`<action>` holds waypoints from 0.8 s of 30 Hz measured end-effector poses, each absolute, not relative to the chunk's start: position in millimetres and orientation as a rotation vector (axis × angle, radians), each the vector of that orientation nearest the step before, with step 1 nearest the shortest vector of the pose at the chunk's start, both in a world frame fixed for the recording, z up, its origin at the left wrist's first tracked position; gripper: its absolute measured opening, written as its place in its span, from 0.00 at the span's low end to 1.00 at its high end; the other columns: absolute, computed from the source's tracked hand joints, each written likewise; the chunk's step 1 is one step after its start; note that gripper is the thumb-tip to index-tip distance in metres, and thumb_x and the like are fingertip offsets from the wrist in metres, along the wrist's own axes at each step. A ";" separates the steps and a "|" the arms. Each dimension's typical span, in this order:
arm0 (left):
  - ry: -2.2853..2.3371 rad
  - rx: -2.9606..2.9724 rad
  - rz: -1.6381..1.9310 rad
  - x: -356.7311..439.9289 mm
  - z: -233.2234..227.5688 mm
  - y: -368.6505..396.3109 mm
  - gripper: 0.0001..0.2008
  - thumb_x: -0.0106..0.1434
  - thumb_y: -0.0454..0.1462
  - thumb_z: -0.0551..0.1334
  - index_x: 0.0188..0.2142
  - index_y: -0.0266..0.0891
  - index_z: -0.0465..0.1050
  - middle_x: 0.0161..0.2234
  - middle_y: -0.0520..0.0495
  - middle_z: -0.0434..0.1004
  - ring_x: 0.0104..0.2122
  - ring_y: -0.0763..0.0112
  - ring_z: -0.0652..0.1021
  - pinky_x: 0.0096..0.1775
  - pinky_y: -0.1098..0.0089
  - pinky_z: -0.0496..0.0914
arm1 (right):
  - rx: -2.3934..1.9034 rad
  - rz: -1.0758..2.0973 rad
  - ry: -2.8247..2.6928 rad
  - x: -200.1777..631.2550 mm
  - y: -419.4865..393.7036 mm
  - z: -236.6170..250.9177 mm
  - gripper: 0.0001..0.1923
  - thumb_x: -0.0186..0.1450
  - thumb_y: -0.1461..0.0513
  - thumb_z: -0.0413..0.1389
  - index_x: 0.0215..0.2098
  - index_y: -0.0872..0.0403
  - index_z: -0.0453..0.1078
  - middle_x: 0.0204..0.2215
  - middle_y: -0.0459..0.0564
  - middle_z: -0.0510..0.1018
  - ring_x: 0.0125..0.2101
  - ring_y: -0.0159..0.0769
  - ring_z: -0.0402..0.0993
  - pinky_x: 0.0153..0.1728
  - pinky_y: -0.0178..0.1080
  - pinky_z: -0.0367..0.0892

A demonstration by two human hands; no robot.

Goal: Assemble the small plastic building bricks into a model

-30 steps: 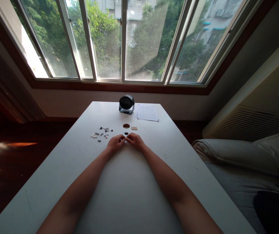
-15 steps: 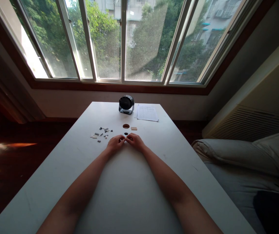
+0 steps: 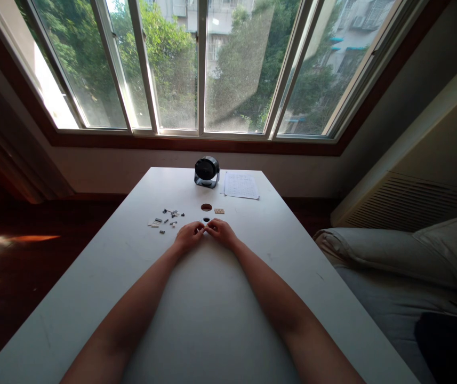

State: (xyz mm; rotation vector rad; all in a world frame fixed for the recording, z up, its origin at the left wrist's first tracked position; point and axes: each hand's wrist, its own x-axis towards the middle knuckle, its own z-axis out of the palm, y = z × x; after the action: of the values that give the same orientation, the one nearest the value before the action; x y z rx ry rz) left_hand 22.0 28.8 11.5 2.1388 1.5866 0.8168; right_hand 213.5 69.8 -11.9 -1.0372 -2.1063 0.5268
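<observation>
Nothing has moved: both hands' fingers (image 3: 203,229) pinch a tiny part (image 3: 205,228); sheet (image 3: 241,186) print unreadable.

A wide window (image 3: 200,69) with pale frames fills the far wall, green trees and a building behind it. Below it runs a dark red sill (image 3: 196,145). The white bench (image 3: 212,298) stands end-on to it. Sunlight patches the dark floor (image 3: 8,250) (left side); a cushion (image 3: 404,250) lies right.
</observation>
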 end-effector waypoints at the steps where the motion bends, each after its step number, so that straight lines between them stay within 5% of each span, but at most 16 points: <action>1: 1.589 2.137 0.815 22.1 11.8 28.6 0.12 0.64 0.45 0.57 0.41 0.44 0.76 0.35 0.49 0.79 0.33 0.70 0.75 0.36 0.72 0.66 | -1.040 0.527 -2.106 213.3 69.9 -12.1 0.10 0.65 0.54 0.57 0.34 0.52 0.74 0.31 0.47 0.74 0.31 0.32 0.67 0.35 0.34 0.62; 24: 1.573 2.134 0.824 21.6 12.3 28.0 0.13 0.64 0.46 0.56 0.40 0.44 0.76 0.35 0.49 0.79 0.33 0.70 0.75 0.35 0.72 0.66 | -1.025 0.522 -2.102 213.4 71.0 -13.8 0.10 0.64 0.54 0.58 0.34 0.52 0.73 0.31 0.47 0.74 0.31 0.33 0.68 0.35 0.34 0.62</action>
State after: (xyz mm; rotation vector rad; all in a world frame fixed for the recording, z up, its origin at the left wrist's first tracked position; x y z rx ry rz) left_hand 21.6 28.0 12.3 2.1336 1.5729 0.8239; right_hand 213.4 71.0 -13.8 -1.0247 -2.1023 0.5218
